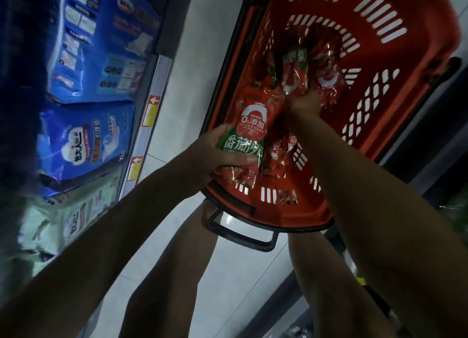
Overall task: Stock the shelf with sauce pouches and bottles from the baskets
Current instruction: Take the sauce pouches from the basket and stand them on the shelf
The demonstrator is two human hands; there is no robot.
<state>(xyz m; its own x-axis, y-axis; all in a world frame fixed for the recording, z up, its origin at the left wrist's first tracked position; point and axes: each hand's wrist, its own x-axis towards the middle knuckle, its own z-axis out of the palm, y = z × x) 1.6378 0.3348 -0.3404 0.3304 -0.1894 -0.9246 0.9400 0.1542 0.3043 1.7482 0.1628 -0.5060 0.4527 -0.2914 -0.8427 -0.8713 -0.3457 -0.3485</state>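
A red plastic basket [379,89] stands on the floor and holds several red tomato sauce pouches [296,66]. My left hand [217,152] grips one red and green pouch [249,132] at its lower end, over the basket's near left corner, thumb across the green label. My right hand [304,103] reaches deeper into the basket and pinches the edge of another pouch [326,79] among the pile. More pouches [278,155] lie under my forearm.
The basket's black handle [240,232] hangs toward me. On the left a shelf with a white price rail [149,119] carries blue packs [83,145] and green packs [71,216]. A white tiled floor [192,66] runs between shelf and basket. My legs show below.
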